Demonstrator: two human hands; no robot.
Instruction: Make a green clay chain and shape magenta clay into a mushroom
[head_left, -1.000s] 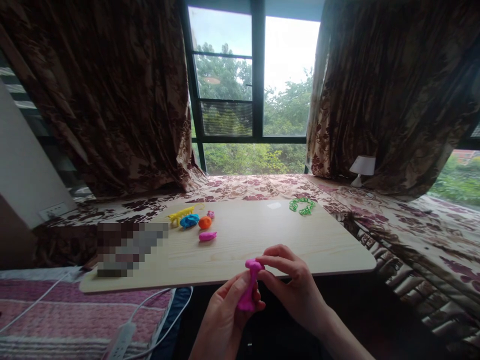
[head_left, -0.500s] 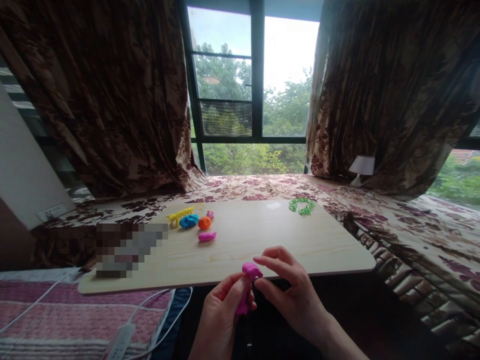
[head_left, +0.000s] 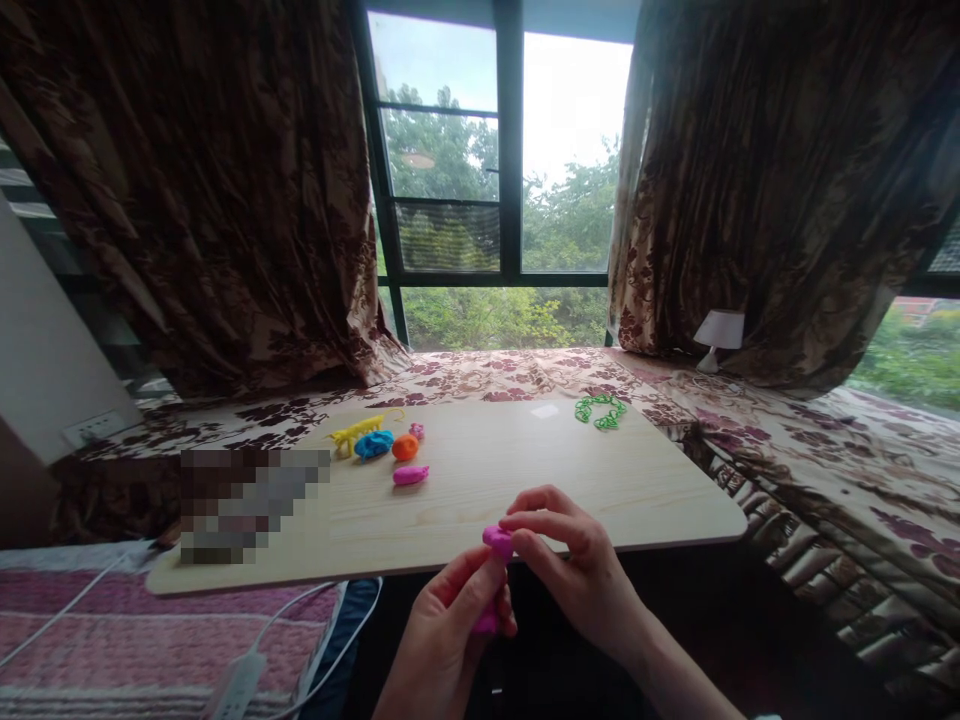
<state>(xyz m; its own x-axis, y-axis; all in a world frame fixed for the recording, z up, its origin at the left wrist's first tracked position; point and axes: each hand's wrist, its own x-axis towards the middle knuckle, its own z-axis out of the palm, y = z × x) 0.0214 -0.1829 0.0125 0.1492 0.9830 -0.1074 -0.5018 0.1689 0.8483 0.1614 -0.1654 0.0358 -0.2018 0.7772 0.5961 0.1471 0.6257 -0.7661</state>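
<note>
My left hand [head_left: 459,610] is closed round a lump of magenta modelling clay [head_left: 495,541], in front of the table's near edge. Its top stands out above the thumb, and a lower bit shows below the fingers. My right hand [head_left: 570,545] pinches the top of the clay from the right with thumb and fingertips. On the table lie a pink clay roll [head_left: 410,476], an orange ball [head_left: 405,447], a blue lump [head_left: 373,444], a yellow animal-like figure [head_left: 357,433] and a small pink piece [head_left: 416,431].
The pale wooden table [head_left: 525,470] carries a green curled, leafy-looking loop [head_left: 600,412] at its far right. A blurred-out patch covers the left end. A white lamp [head_left: 718,335] stands on the window ledge. A power strip [head_left: 238,685] with white cables lies lower left.
My right thumb and fingertips have moved in and closed on the top of the clay. My left hand keeps its hold. The view has shifted slightly.
</note>
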